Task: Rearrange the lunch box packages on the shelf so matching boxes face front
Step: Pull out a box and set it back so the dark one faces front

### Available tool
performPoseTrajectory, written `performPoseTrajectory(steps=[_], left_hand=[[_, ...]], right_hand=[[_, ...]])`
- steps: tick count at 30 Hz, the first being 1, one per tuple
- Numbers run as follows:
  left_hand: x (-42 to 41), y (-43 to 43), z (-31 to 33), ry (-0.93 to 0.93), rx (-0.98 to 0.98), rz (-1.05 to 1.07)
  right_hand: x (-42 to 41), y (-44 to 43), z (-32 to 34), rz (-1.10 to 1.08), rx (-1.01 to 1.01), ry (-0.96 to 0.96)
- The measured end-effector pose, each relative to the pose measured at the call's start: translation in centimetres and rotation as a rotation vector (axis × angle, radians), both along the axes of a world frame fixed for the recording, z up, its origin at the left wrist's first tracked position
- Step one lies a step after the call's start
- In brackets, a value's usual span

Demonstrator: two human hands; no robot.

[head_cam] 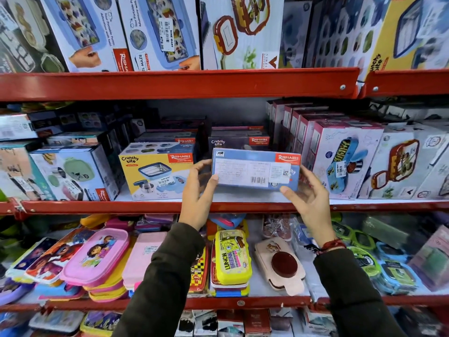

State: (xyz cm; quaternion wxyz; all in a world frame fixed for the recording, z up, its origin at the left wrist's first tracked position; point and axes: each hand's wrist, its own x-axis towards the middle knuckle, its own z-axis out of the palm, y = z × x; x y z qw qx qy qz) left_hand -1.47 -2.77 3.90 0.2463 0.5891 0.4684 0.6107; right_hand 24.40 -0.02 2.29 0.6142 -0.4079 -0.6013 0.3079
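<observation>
A flat rectangular blue cardboard lunch box package [255, 169], its printed label and barcode side outward, is held at its two ends between the left hand [198, 190] and right hand [308, 197], just right of the glossy yellow Crunchy Bite box [155, 175] on the red metal shelf [145, 206].

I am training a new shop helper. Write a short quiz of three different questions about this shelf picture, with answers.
1. True or false: both hands hold the blue box.
2. Which face of the blue box is turned to the camera: A) product photo, B) barcode label?
3. What colour is the Crunchy Bite box standing to its left?

Key:
1. True: left hand and right hand grip its ends.
2. B.
3. Yellow.
</observation>
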Motion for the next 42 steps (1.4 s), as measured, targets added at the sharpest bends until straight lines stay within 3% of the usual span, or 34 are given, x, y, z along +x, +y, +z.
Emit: performPoseTrajectory(steps=[6, 14, 27, 42], left_hand=[[-0.2, 0.4, -1.0, 0.147, 0.037, 0.042], [1.4, 1.1, -0.3, -0.054, -0.02, 0.185], [1.7, 4.7, 0.0, -0.069, -0.202, 0.162], [1.3, 5.6, -1.2, -0.075, -0.167, 0.106]], right_hand=[[-0.3, 0.6, -1.0, -0.065, -0.004, -0.014], [-1.2, 1.3, -0.2, -0.121, 0.003, 0.008], [-4.1, 4.7, 0.8, -0.094, -0.211, -0.04], [-4.8, 5.0, 0.1, -0.032, -0.258, -0.043]])
